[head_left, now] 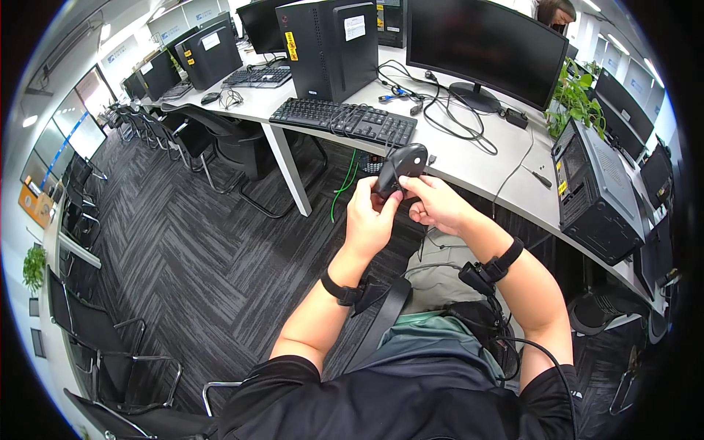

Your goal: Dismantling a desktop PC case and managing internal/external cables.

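Note:
A black computer mouse [402, 163] is held up in front of the desk's near edge, tilted so its rounded back shows. My left hand [367, 217] grips its left side between thumb and fingers. Close beside it, my right hand [438, 203] has its fingers curled and pinched at the mouse's lower end, on what looks like its thin dark cable. Part of that cable is hidden by my fingers. Just beyond the mouse, a black keyboard [345, 119] lies along the desk edge with its cable bunched on top.
On the desk [469, 165] are a black monitor [485, 48], an upright computer tower [323, 55], loose black cables [462, 121] and a screwdriver [540, 177]. Another tower [598, 194] lies at the right. Black chairs [213, 132] stand left. A person [555, 12] is behind the monitor.

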Tool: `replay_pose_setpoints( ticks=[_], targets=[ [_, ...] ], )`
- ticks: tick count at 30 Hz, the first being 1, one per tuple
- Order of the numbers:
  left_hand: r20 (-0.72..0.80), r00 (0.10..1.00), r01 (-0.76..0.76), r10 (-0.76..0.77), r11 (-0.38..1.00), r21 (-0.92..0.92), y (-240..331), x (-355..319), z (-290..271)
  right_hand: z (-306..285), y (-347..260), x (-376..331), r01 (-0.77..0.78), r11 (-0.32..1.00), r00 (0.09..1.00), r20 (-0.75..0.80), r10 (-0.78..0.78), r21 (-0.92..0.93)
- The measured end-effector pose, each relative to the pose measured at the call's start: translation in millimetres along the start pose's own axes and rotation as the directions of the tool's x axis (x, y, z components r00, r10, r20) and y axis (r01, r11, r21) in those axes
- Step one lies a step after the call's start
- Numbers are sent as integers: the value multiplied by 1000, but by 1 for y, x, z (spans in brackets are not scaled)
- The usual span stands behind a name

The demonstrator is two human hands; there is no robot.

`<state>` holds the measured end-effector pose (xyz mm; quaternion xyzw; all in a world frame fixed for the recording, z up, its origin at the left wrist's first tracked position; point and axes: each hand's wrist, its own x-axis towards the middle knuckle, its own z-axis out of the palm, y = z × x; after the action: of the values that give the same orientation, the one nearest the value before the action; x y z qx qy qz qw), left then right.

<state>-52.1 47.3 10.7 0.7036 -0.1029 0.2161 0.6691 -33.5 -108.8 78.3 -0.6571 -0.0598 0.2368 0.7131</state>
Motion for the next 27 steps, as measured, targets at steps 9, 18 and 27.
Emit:
replay_pose_setpoints(
  ticks=[9,18,27],
  targets=[
    [77,847,-516,525,781,351,3,-1,-5,1,0,-3,38,993,998,46,-44,110],
    [420,883,421,-210,751,-508,5,14,-11,-5,8,-2,-21,997,997,76,15,80],
    [190,960,271,-206,855,-441,6,18,-22,-11,-7,-11,-53,957,998,23,62,-286]
  ],
)
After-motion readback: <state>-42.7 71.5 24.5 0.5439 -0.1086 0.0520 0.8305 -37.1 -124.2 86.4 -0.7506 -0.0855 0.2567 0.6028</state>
